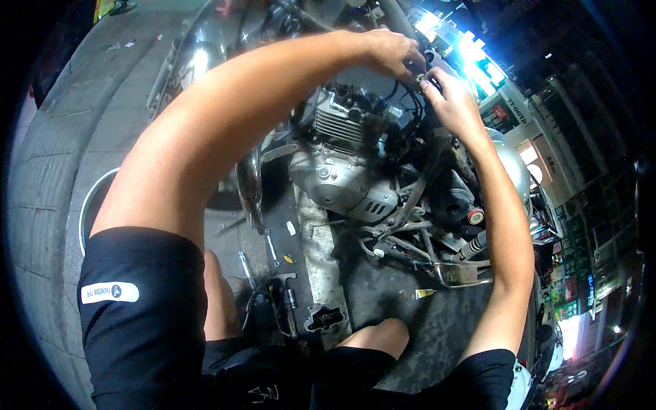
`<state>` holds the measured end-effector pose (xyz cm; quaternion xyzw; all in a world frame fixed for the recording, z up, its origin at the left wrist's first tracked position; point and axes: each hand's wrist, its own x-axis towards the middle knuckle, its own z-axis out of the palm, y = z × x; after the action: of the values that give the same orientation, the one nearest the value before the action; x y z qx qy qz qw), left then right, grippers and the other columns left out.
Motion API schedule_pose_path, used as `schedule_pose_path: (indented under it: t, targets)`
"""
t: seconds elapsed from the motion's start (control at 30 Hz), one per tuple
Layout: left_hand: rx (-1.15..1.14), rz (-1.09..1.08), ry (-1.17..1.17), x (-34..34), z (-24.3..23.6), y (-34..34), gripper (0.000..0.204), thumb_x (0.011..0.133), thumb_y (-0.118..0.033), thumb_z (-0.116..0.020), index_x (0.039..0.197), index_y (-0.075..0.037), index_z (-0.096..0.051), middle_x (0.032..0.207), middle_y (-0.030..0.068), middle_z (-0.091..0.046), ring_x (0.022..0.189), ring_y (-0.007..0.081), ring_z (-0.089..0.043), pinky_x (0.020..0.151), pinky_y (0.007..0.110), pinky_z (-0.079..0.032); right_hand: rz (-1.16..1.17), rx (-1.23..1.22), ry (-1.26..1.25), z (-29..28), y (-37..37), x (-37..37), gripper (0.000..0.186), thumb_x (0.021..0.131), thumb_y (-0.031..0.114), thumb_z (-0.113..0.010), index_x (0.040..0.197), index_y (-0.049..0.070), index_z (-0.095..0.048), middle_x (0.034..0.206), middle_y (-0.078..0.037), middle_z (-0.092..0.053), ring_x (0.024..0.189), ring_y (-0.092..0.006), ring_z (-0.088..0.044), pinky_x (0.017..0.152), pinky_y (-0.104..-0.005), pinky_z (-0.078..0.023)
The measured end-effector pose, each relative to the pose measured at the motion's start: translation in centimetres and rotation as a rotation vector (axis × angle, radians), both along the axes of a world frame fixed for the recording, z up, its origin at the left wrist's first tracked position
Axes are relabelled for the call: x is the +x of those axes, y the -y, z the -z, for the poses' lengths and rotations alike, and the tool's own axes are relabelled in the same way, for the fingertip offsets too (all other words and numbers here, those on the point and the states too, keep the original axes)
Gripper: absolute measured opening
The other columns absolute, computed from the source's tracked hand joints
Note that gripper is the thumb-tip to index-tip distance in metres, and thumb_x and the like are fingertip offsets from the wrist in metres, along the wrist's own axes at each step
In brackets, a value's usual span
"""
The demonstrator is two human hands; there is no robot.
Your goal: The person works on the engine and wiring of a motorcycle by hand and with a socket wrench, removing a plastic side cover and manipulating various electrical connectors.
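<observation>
- Leftmost, flat gray pavement [51, 205] with seamed edges leaves open room
- Slim, shiny metal wrench [272, 247]
- Finned, rounded metal engine [335, 181]
- Left hand [396, 55], fingers curled inward; cannot tell whether they grip
- Small piece [421, 78], too tiny to identify, above and right of the engine
- Right hand [452, 99], thumb and forefinger narrowly pinched on that piece
- Ribbed coil spring [473, 247]

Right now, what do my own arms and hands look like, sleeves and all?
Your left hand and right hand are bare, with no glove, watch or bracelet showing. The left sleeve is short and black, with a white, round-ended label carrying dark printing. The right sleeve is short and black too.
</observation>
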<state>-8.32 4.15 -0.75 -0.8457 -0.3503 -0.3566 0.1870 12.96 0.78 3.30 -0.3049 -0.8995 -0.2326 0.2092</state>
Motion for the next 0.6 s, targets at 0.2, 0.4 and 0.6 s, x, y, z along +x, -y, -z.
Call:
schedule_pose_path:
  t: [0.2, 0.4, 0.6]
  targets:
    - [0.019, -0.031, -0.039, 0.3, 0.0, 0.7, 0.036, 0.086, -0.034, -0.07, 0.116, -0.015, -0.071, 0.108, 0.0113, -0.065, 0.102, 0.0332, -0.066, 0.087, 0.046, -0.051, -0.053, 0.102, 0.032, 0.9, -0.5, 0.6, 0.024, 0.094, 0.027, -0.059, 0.1, 0.004, -0.061, 0.096, -0.022, -0.069, 0.09, -0.0421, -0.066, 0.077, -0.05, -0.052]
    - [0.031, -0.005, -0.029, 0.5, 0.3, 0.7, 0.035, 0.085, -0.034, -0.069, 0.114, -0.014, -0.072, 0.107, 0.0113, -0.064, 0.104, 0.0322, -0.065, 0.086, 0.046, -0.051, -0.061, -0.005, -0.005, 1.0, -0.4, 1.1, 0.022, 0.093, 0.026, -0.06, 0.099, 0.005, -0.063, 0.092, -0.021, -0.068, 0.087, -0.0413, -0.066, 0.071, -0.0478, -0.05]
    - [0.023, -0.002, -0.031, 0.6, 0.6, 0.6, 0.033, 0.086, -0.031, -0.067, 0.113, -0.014, -0.072, 0.109, 0.0111, -0.065, 0.105, 0.0314, -0.065, 0.087, 0.046, -0.052, -0.087, -0.072, -0.062, 1.2, -0.7, 1.3, 0.023, 0.094, 0.027, -0.061, 0.1, 0.006, -0.065, 0.09, -0.02, -0.068, 0.084, -0.0406, -0.066, 0.069, -0.045, -0.05]
